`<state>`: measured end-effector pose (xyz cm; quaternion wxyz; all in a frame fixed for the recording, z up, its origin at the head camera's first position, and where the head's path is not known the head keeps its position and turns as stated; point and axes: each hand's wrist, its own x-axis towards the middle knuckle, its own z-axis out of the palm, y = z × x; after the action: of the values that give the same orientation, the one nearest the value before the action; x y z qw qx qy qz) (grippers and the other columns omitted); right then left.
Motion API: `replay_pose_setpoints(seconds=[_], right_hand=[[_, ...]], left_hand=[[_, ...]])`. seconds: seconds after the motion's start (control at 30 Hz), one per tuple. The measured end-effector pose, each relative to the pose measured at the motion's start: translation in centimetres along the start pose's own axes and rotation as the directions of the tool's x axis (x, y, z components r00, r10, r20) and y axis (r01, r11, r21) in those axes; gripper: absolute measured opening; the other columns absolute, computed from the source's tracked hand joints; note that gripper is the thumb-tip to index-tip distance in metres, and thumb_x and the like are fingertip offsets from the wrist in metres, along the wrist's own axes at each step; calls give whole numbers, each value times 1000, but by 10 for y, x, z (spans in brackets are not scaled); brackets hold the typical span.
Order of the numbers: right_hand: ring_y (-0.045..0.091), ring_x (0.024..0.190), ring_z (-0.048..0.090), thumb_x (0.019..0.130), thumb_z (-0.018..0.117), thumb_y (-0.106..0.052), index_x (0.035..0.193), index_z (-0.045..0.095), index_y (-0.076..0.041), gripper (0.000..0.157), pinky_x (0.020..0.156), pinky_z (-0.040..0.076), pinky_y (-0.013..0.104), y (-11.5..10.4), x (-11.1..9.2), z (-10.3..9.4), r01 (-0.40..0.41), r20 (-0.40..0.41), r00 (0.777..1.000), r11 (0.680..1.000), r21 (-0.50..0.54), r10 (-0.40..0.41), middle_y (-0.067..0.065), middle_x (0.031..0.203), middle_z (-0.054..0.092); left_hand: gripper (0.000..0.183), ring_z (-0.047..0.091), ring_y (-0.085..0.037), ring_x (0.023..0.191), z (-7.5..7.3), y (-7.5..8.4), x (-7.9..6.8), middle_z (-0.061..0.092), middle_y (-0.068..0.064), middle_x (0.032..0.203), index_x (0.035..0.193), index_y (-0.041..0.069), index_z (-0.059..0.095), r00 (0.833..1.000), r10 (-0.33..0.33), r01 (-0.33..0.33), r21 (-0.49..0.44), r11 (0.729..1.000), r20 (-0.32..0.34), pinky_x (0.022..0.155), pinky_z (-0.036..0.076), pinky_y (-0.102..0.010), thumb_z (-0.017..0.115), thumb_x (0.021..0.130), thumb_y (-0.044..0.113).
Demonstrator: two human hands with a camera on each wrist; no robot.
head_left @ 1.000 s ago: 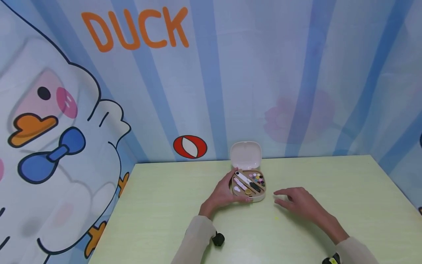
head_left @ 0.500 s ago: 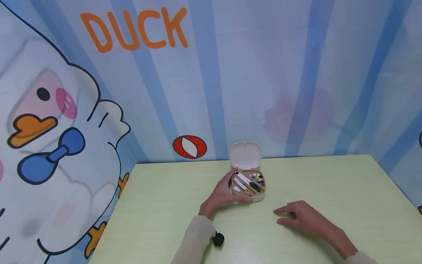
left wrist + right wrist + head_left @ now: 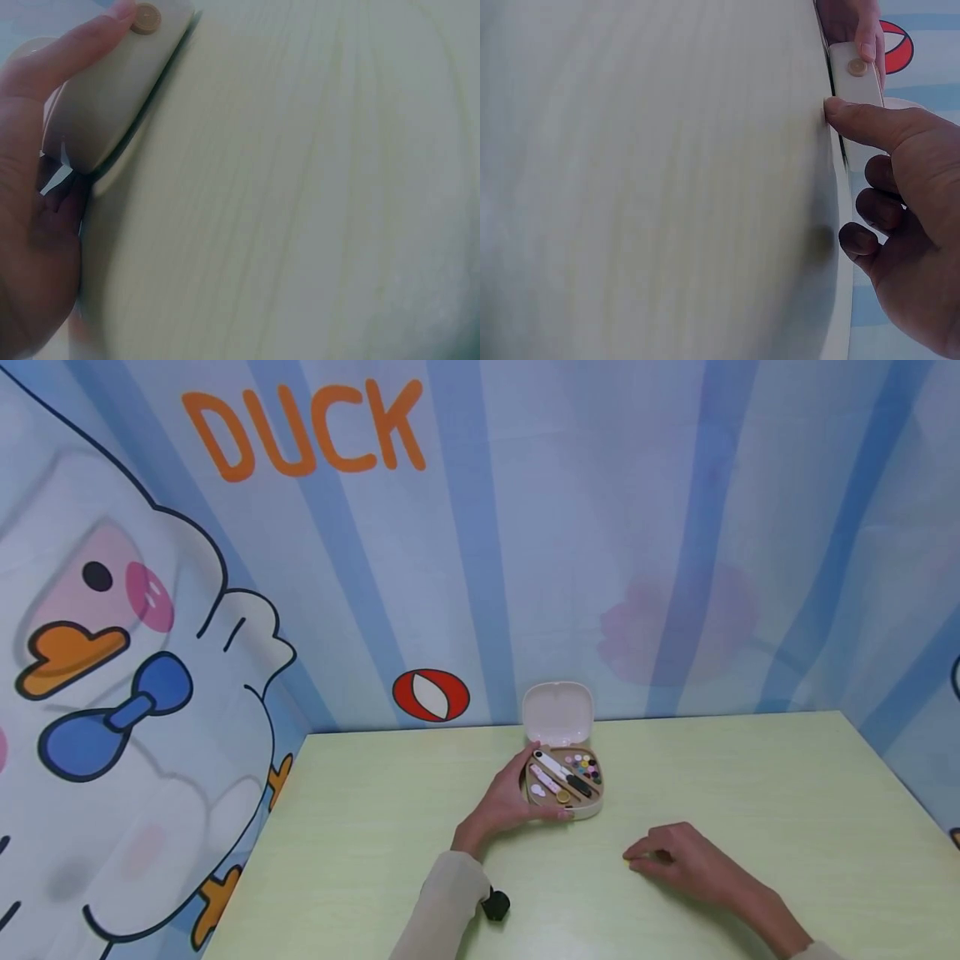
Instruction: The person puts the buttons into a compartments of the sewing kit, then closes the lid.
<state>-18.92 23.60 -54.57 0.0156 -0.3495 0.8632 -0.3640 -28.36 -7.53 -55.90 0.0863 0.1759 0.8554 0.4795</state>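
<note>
In the head view a small white case (image 3: pixel 587 812) stands with its lid (image 3: pixel 558 714) raised. My left hand (image 3: pixel 501 802) grips its left side, the thumb along the front; the left wrist view shows the thumb beside a round tan button (image 3: pixel 146 19) on the front wall. Inside lie a white-and-black tool (image 3: pixel 555 766), a pink-and-white stick (image 3: pixel 543 778) and several coloured dots (image 3: pixel 585 767). To the right and nearer, my right hand (image 3: pixel 693 864) pinches a tiny yellow piece (image 3: pixel 627 860) at the tabletop; its exact kind is too small to tell.
The pale green table (image 3: pixel 375 827) meets a blue striped cloth backdrop (image 3: pixel 540 527) just behind the case. A black object (image 3: pixel 496 905) sits at the left wrist. A printed duck (image 3: pixel 135 693) covers the cloth on the left.
My right hand has come down toward me to the yellow piece on the table, and its thumb and fingertips have closed on it. The left hand and case stay put.
</note>
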Motion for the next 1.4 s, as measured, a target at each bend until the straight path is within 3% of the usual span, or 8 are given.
replay_pose_setpoints(seconds=[0.53,1.0,1.4], right_hand=[[-3,69,48,94,78,-12,98,82,-16,8,59,45,21,-9,4,1,-62,25,998,998,-11,62,-17,86,69],[-3,70,51,89,80,-6,92,80,-19,13,60,47,21,-8,9,-4,-21,30,999,999,-29,22,-15,87,71],[-1,68,49,91,79,-6,93,79,-17,11,59,45,22,-6,24,-15,-83,36,996,996,-26,83,-15,83,69]], left_hand=[[118,35,-20,149,0,0,0,37,6,163,165,35,26,1000,-9,9,-21,1000,1,119,33,-52,94,70,53],[120,32,-21,151,0,1,-1,34,4,166,166,33,25,1000,-10,10,-8,1000,2,120,32,-52,94,70,53],[119,33,-19,150,0,-1,1,35,6,165,165,35,25,1000,6,-6,-19,1000,2,120,32,-51,94,70,53]])
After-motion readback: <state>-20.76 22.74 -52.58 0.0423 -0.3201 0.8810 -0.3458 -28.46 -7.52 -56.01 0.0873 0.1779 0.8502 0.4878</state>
